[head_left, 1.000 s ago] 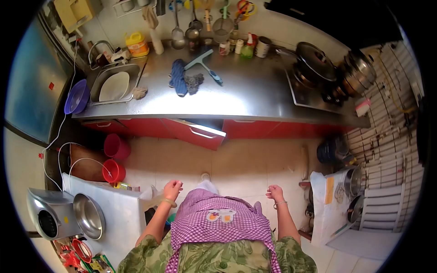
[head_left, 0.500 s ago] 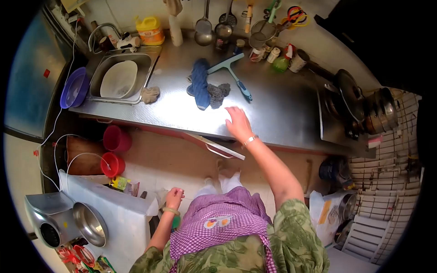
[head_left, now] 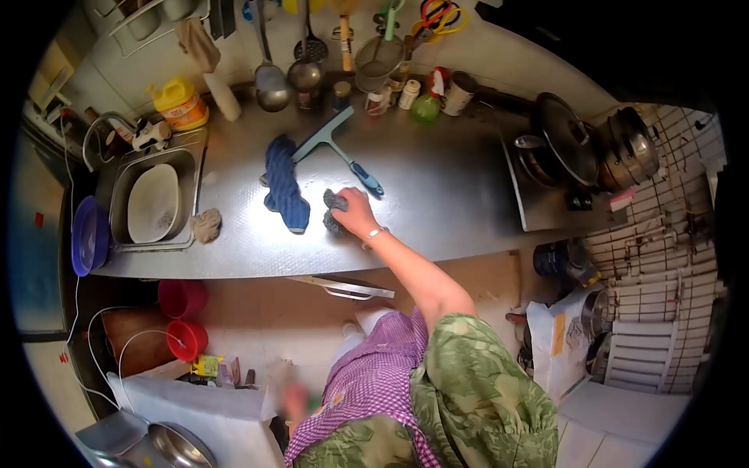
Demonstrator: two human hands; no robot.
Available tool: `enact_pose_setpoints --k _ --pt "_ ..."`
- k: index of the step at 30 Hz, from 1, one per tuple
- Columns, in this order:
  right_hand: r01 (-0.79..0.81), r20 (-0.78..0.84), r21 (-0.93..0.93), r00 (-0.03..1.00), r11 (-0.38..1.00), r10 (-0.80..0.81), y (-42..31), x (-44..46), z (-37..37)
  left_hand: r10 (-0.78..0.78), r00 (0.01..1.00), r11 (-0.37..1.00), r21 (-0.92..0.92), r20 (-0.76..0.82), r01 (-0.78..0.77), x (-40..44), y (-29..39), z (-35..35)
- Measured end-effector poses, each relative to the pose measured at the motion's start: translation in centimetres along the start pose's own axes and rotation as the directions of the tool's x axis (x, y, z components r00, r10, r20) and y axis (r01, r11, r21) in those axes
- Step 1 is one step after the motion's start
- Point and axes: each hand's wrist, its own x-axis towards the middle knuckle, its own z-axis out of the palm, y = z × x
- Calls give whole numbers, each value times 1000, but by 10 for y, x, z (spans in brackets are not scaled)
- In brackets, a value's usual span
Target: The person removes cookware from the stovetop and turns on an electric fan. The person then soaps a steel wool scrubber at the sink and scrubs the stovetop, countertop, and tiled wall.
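My right hand (head_left: 359, 214) is closed on a dark grey steel wool scrubber (head_left: 335, 201) at the counter surface. Just left of it lies a crumpled blue cloth (head_left: 284, 183), apart from the scrubber. A light blue squeegee (head_left: 329, 136) rests behind my right hand, its blade end touching the cloth and its dark blue handle pointing toward my wrist. Low by my apron, my left hand (head_left: 294, 400) is smeared, and its fingers cannot be made out.
The steel counter (head_left: 437, 195) runs from a sink (head_left: 191, 179) holding a white basin (head_left: 154, 204) to a stove with a lidded pan (head_left: 563, 140). A beige rag (head_left: 207, 225) lies beside the sink. Below the front edge, a cabinet door (head_left: 343, 285) stands ajar.
My right hand has reached forward and taken hold of the scrubber, which has come away from the blue cloth. The view has shifted rightward. My left hand has become blurred.
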Motion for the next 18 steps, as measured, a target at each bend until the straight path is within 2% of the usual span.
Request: enact_pose_setpoints --k 1,2,3,4,5,7,8,11,13,14,15,16,17,18 --pt "-146 86 142 987 979 135 5 -14 -21 98 994 978 191 -56 -86 4 6 0" --pt "-377 218 427 925 822 311 20 -32 -36 210 974 912 378 -88 -162 8 11 1" --pt "-560 381 635 826 533 414 37 -53 -51 331 938 803 551 -98 -226 15 18 0" --pt "-564 402 732 810 381 427 38 -78 -81 458 885 657 703 -86 -272 22 33 -4" --pt "-544 421 810 799 219 429 35 -105 -111 406 907 797 527 -109 -294 25 70 -16" --pt "-590 355 774 704 228 615 60 -157 -160 282 955 957 103 -95 -272 24 170 -41" --pt "-561 281 783 705 269 652 71 -181 -182 -80 997 870 -487 10 75 32 199 -37" --pt "-440 18 791 710 425 704 113 -244 -247 -9 1000 890 -456 30 21 62 208 -20" --pt "-378 -177 732 698 567 694 138 -268 -290 18 999 879 -476 45 6 70 218 -8" --pt "-383 -299 639 676 667 674 156 -278 -303 31 997 878 -480 68 5 67 227 -3" --pt "-414 -410 425 705 805 579 159 -281 -320 43 995 876 -482 88 5 62 237 0" --pt "-429 -494 184 737 884 461 154 -276 -343 16 995 924 -383 99 23 58 247 2" --pt "-436 -540 -68 772 898 334 155 -275 -357 88 993 945 -322 78 -59 59 230 14" --pt "-417 -584 -45 748 908 315 143 -264 -370 87 991 944 -326 103 -49 55 230 20"
